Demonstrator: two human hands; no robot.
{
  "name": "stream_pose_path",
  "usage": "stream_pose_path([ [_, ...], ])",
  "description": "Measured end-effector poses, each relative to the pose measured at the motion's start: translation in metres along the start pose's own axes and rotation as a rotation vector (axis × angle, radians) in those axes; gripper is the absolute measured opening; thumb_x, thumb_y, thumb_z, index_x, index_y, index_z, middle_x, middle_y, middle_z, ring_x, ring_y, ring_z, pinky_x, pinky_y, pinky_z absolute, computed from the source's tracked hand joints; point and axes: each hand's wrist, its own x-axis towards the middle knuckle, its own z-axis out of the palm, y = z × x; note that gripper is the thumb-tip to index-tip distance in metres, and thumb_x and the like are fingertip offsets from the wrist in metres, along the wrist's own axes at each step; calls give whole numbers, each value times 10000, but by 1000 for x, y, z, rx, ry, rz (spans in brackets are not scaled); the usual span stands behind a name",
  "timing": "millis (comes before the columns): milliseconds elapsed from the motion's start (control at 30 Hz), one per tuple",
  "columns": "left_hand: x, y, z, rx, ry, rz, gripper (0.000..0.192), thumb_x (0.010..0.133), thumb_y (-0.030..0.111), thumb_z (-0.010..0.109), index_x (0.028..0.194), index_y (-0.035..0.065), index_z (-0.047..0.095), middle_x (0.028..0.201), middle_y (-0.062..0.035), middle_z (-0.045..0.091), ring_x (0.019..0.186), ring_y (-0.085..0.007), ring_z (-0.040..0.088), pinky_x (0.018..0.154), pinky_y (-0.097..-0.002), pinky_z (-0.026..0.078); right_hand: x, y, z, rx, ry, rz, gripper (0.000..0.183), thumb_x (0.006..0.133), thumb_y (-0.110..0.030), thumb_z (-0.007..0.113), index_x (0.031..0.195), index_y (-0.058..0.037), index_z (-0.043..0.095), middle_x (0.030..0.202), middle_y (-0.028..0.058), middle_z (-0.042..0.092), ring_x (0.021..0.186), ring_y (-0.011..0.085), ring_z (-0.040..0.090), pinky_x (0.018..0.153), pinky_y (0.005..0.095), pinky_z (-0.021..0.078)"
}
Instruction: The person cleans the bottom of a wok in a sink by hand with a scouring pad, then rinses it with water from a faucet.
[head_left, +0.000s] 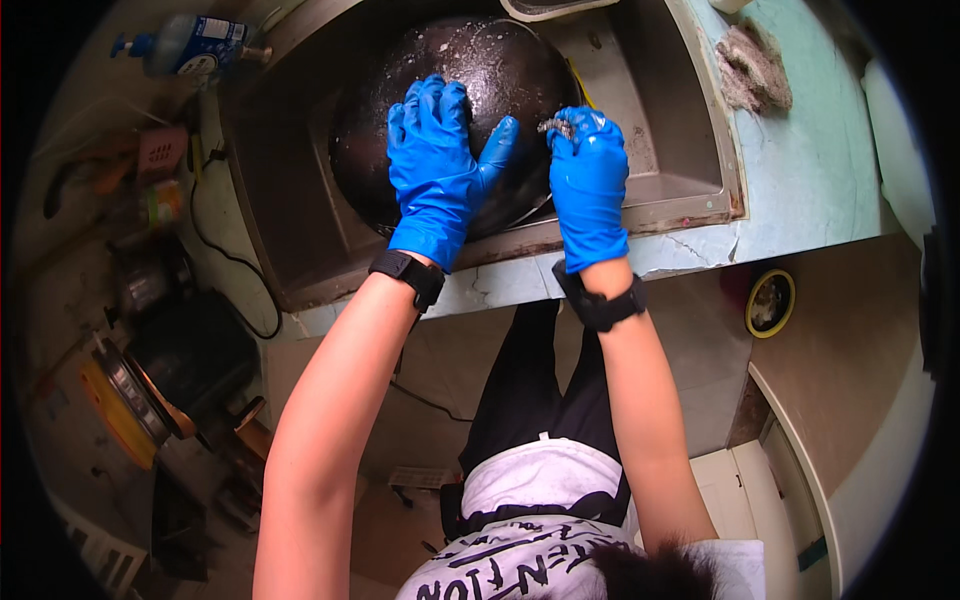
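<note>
A dark, round wok (510, 67) lies bottom up in the steel sink (289, 247), its surface wet and dotted with pale specks of foam. My left hand (435, 161), in a blue rubber glove, rests flat on the wok with its thumb spread away from the fingers. Over the wok's right edge, my right hand (590, 184), gloved alike, is curled around a steel wool scourer (556, 129). Only a tuft of the scourer shows past the fingers. Part of a yellow thing (582, 84) is visible behind the wok's right rim.
A crumpled cloth (752, 67) lies on the counter (817, 165) right of the sink. To the left are a blue pump bottle (196, 46) and a black cable (217, 238). Below it, a cutting board (120, 416) stands among pans. A yellow-rimmed bin (770, 303) is at lower right.
</note>
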Motion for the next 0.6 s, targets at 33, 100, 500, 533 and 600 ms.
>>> stream_pose_path([
  [33,0,1,0,-11,-6,-13,486,754,395,603,1051,30,479,1121,-182,490,1056,-341,458,928,-419,328,-15,-4,2,-55,101,-71,24,731,-22,554,744,-8,568,818,167,560,796,332,531,687,398,439],
  [100,-3,1,3,35,6,-5,487,747,411,602,1036,37,484,1125,-179,482,1060,-336,452,928,-417,323,-22,-5,9,-162,254,-196,66,749,-28,527,692,-2,546,748,174,547,733,324,537,648,396,432],
  [500,5,0,6,21,28,-2,511,749,434,582,1043,28,482,1106,-183,483,1044,-333,454,914,-429,324,21,10,-2,17,23,128,67,750,-58,558,778,-32,613,807,142,594,791,332,561,705,401,460],
  [533,2,2,5,12,29,4,511,749,434,582,1043,28,482,1106,-183,483,1044,-333,454,914,-429,324,6,12,0,10,31,131,67,750,-58,558,778,-32,613,807,142,594,791,332,561,705,401,460],
  [600,-3,-4,3,69,31,25,489,752,418,587,1029,30,481,1093,-180,485,1024,-335,463,898,-426,340,-25,3,16,-116,306,-177,114,773,-68,520,687,-10,568,697,169,566,667,319,563,595,391,438],
])
